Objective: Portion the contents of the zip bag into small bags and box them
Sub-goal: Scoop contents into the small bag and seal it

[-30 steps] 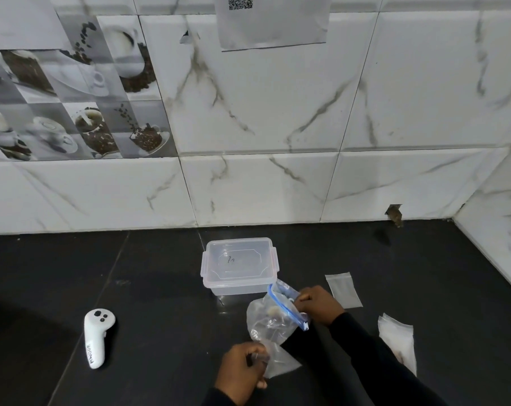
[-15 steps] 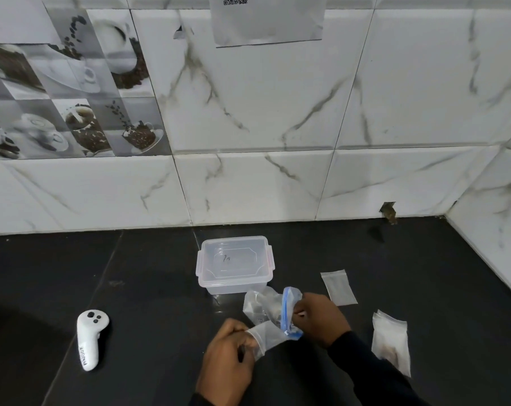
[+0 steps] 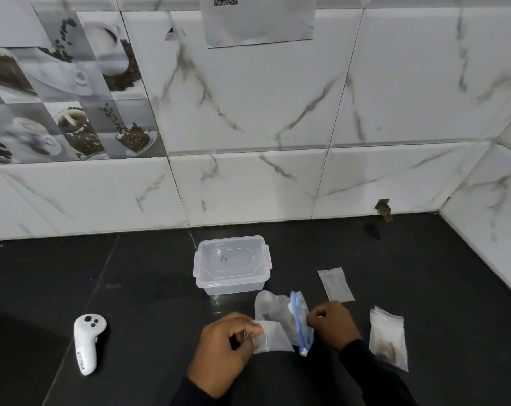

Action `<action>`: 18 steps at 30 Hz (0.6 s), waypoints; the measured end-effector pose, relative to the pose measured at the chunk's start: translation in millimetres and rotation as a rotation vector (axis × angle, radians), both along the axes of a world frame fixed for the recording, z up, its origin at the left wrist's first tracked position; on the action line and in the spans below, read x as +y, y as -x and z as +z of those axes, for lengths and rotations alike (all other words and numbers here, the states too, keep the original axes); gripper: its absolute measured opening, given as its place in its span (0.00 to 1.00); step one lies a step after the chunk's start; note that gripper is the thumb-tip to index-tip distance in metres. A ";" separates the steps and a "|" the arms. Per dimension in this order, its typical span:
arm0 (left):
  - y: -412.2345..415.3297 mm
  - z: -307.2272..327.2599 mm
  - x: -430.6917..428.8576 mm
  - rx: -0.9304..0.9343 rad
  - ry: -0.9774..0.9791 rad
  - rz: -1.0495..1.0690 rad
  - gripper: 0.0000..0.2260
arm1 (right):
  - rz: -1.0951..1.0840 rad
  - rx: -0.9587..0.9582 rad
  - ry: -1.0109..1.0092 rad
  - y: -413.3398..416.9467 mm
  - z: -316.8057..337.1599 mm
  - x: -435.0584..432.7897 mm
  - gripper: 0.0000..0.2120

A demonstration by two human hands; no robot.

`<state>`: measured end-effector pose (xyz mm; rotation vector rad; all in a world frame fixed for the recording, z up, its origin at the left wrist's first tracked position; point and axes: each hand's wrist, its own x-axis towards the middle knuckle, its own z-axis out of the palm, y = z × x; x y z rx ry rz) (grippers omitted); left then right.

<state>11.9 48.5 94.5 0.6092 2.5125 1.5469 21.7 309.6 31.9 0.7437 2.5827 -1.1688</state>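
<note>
A clear zip bag with a blue zip strip lies tilted on the black counter, just in front of the lidded clear plastic box. My right hand pinches the bag at its blue zip edge. My left hand grips a small clear bag at its mouth, held against the zip bag. An empty small bag lies flat to the right of the box. A small bag with brown contents lies further right.
A white handheld controller lies on the counter at the left. The marble-tiled wall runs behind the box and a side wall closes the right end. A paper with a QR code hangs on the wall above.
Both hands have shifted up and right with the bags. The zip bag has turned so its blue strip stands nearly vertical, and the small bag now lies against it.
</note>
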 end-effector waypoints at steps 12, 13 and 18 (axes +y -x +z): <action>13.2 10.3 3.6 -0.157 -0.099 -0.027 0.15 | -0.234 0.067 0.202 -38.9 2.2 28.5 0.09; 13.9 10.0 4.0 -0.163 -0.099 -0.034 0.15 | -0.238 0.079 0.203 -41.5 5.6 29.8 0.08; 18.2 12.4 7.1 -0.199 -0.088 -0.067 0.13 | -0.292 0.129 0.281 -53.5 27.9 36.8 0.08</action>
